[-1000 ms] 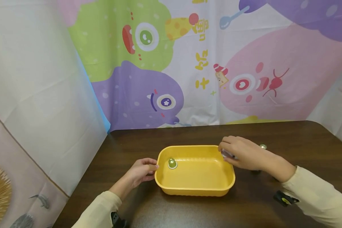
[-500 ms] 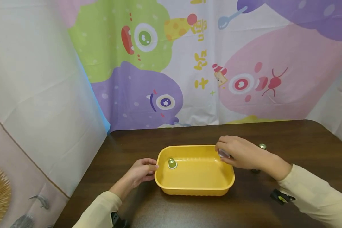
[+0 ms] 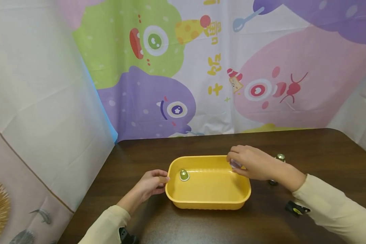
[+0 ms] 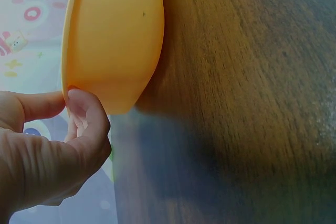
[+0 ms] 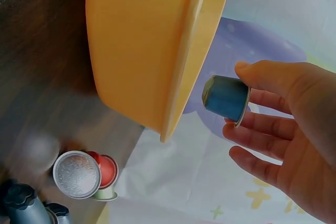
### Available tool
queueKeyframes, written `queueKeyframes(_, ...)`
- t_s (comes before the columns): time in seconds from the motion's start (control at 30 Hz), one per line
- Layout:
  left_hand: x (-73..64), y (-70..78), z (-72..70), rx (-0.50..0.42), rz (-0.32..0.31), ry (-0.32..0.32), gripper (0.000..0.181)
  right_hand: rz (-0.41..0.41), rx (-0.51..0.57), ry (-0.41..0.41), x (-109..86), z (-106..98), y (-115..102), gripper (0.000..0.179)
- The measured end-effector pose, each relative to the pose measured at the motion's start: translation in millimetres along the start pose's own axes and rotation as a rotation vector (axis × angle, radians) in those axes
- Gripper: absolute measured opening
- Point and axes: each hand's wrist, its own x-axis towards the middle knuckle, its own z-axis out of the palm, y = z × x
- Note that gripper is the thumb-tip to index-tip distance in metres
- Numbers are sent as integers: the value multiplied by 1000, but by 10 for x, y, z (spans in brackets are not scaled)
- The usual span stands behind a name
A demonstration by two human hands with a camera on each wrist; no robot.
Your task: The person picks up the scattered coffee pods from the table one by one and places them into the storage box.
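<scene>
A yellow plastic basin [image 3: 208,205] stands on the dark wooden table. Inside it, near the left end, one green coffee capsule [image 3: 184,175] sits with its white rim down. My left hand [image 3: 150,183] pinches the basin's left rim between thumb and fingers, as the left wrist view confirms. Over the right end of the basin, my right hand [image 3: 253,163] holds a second coffee capsule [image 5: 226,98], blue in the right wrist view. Thumb and fingers grip it by its rim end, with its narrow end facing away from the palm. In the head view the hand covers part of it.
Right of the basin, partly behind the right forearm, more capsules are on the table: a foil-lidded one [image 5: 76,174], a red one [image 5: 108,170] and a dark blue one [image 5: 23,203]. A cartoon-printed curtain [image 3: 213,115] hangs behind the table's far edge.
My right hand has shifted a little left with the capsule, from the basin's right rim further over its inside. My left hand and the basin have stayed put.
</scene>
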Motion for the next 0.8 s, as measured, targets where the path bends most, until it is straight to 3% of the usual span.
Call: queueKeyframes(0.8, -5, -3, 7, 8, 0, 2, 27, -32, 44, -79, 338, 97, -31, 16)
